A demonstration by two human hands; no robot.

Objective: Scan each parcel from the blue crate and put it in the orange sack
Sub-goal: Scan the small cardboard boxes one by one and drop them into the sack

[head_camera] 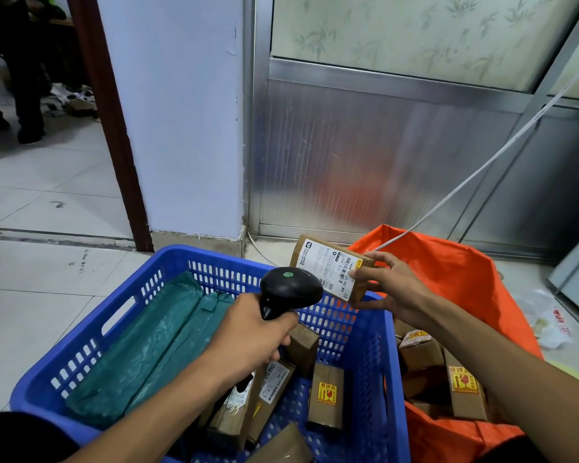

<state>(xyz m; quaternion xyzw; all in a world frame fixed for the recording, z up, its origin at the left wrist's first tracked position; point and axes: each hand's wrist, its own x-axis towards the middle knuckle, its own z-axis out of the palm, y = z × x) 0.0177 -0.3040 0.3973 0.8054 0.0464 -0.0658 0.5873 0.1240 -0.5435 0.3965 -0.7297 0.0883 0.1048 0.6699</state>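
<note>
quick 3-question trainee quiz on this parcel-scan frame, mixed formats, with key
1. True or false: the left hand grips the barcode scanner.
2. Where is the labelled cardboard parcel? A) lying in the blue crate B) held up in the right hand C) already in the orange sack
3. Fill in: the long parcels in the crate are wrapped in ____ plastic.

Key: 1 true; 2 B; 3 green

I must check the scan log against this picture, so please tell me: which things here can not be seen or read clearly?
Head view only:
- Small brown cardboard parcel in the right hand: label print too small to read.
- Black handheld scanner: its grip is hidden inside the left hand.
- Blue plastic crate: near side cut off by the bottom edge.
- Orange fabric sack: depth hidden by its parcels.
</note>
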